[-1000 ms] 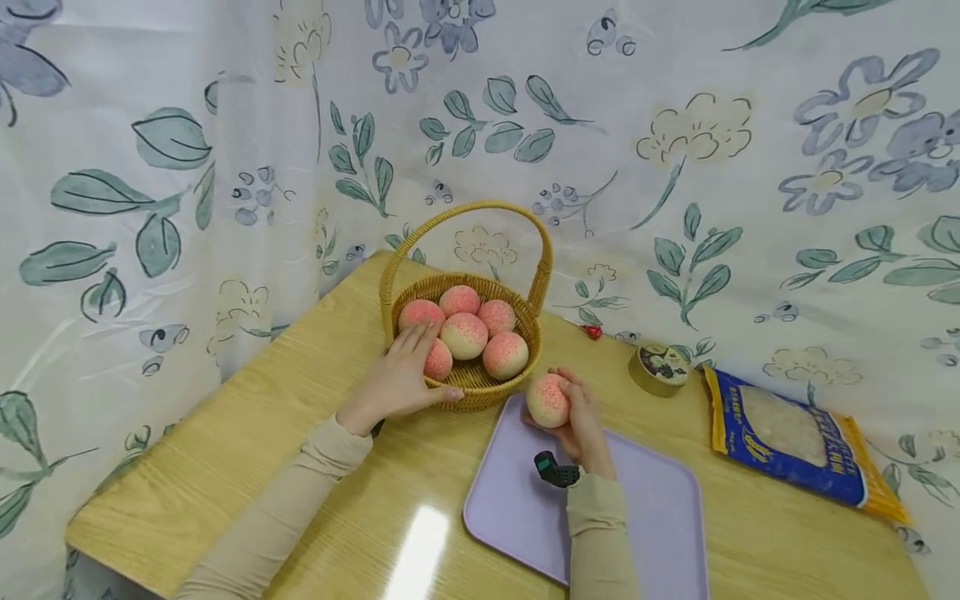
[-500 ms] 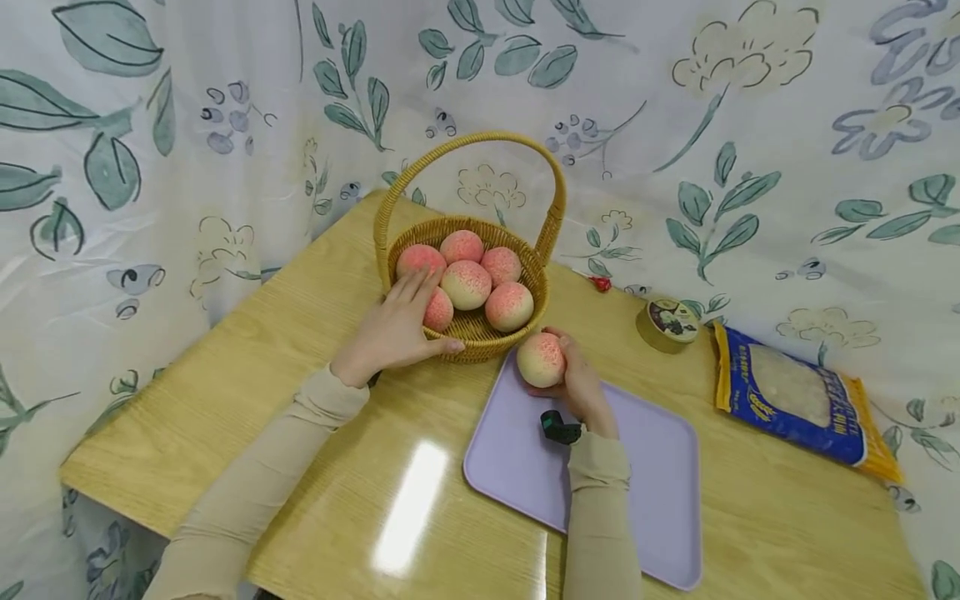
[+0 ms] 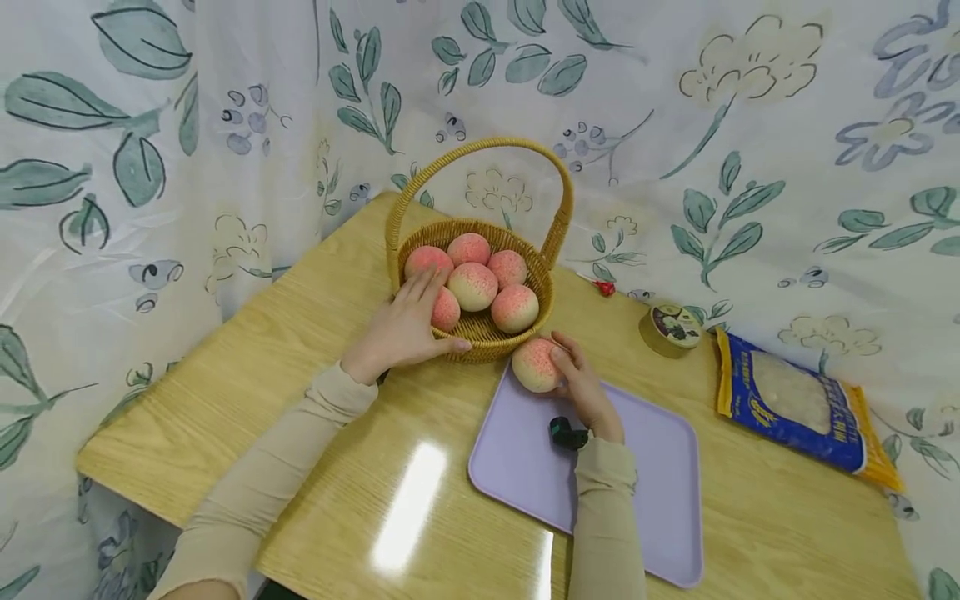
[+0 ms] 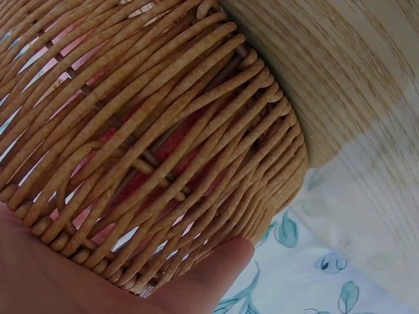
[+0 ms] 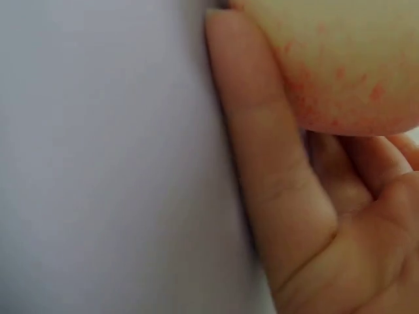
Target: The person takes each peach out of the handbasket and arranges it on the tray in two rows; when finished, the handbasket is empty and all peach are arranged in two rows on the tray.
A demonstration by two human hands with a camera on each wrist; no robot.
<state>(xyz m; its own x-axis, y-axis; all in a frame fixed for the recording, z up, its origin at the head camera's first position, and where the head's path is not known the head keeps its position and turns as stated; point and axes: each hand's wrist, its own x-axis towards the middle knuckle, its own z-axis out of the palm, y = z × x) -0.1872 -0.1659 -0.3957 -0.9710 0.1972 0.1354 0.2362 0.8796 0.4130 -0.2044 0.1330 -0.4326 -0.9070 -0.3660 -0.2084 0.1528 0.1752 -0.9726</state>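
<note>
Peaches [image 3: 472, 287], six of them, are gathered in the wicker basket [image 3: 491, 351]; farther right, a seventh peach [image 3: 532, 365] is held by the right hand [image 3: 583, 385] over the far left corner of the lilac tray [image 3: 517, 454]. Whether any of its weight is borne by the tray cannot be told.

On the left, the basket might be tipped if its near rim were pressed too hard by the left hand [image 3: 400, 327], and its load could then be sent rolling. The fruit beneath those fingertips could also be nudged out of place by a careless shift. On the right, the seventh peach seems the likeliest to be lost: being round, it could be rolled off the tray onto the table [image 3: 187, 425] by a loose release so near the edge, or knocked against the wicker by a sideways slip.

As for pose, the left forearm is stretched in from the lower left; its fingers are laid nearly straight over the rim, the thumb extended along the outside. The right forearm is reached across the tray, and the peach is clasped by fingers curved around its right side.
</note>
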